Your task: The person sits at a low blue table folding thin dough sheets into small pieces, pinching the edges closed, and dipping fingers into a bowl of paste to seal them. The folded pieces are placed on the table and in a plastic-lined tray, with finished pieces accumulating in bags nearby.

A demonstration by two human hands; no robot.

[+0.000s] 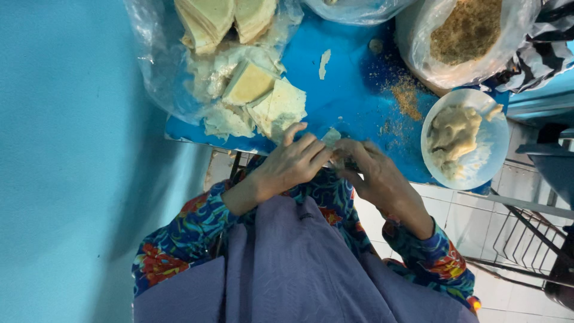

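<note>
Both hands meet at the near edge of the blue counter (353,90), working one small piece of pale wrapper (330,138) between them. The left hand (293,164) comes in from the left, its fingers (311,146) curled over the wrapper and pressing on it from above. The right hand (373,173) comes from the other side, its fingers (347,149) pinched on the same piece, so the wrapper is gripped from both sides and mostly hidden under the fingertips (only a pale corner shows between them). What is inside the fold, if anything, cannot be made out.

Just beyond the left hand, a loose heap of wrapper sheets (263,98) lies on a clear plastic bag (155,66), some of them flat and some crumpled; the nearest sheet reaches almost to the left fingers. Further back on the same bag sit thicker stacks of sheets (221,18).

To the right, well apart from the hands, a white plate (484,149) carries a lump of pale filling (451,134). Behind it a bag of brown crumbs (466,30) stands open, and some scattered crumbs (406,96) lie on the counter between bag and plate. A small torn scrap of wrapper (324,63) lies alone mid-counter.

The person's flowered sleeves (173,251) and a purple cloth (293,269) fill the foreground.
</note>
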